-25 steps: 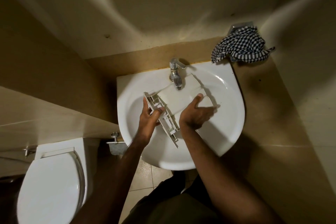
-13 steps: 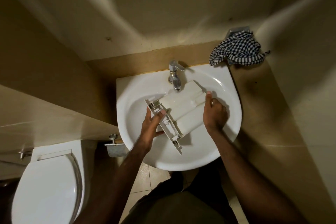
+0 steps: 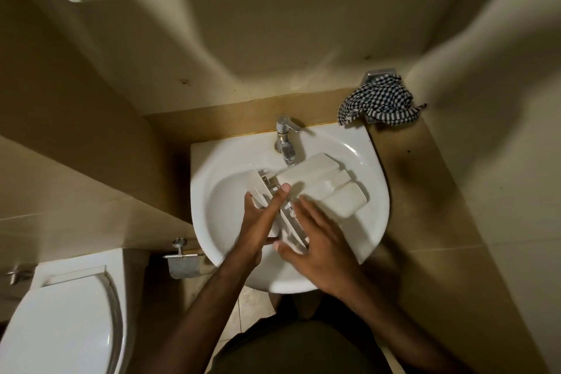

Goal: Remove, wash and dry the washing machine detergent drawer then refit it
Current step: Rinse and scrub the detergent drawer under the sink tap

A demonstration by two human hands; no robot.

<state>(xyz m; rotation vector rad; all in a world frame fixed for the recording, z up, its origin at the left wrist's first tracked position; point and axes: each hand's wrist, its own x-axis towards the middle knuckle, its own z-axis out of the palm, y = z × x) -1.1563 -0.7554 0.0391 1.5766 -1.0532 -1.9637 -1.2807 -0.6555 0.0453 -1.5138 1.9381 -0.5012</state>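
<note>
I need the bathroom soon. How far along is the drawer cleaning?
Removal is done: the detergent drawer lies in the sink under the tap. Washing is in hand, with the left hand and right hand on it. Drying with the checked cloth and refitting remain.

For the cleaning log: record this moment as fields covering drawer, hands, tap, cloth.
drawer: white detergent drawer lying across the sink basin, under the tap
left hand: left hand grips the front panel end, fingers extended over it
right hand: right hand spread flat against the drawer
tap: chrome tap; running water not discernible
cloth: checked cloth bunched on the right wall holder
</note>
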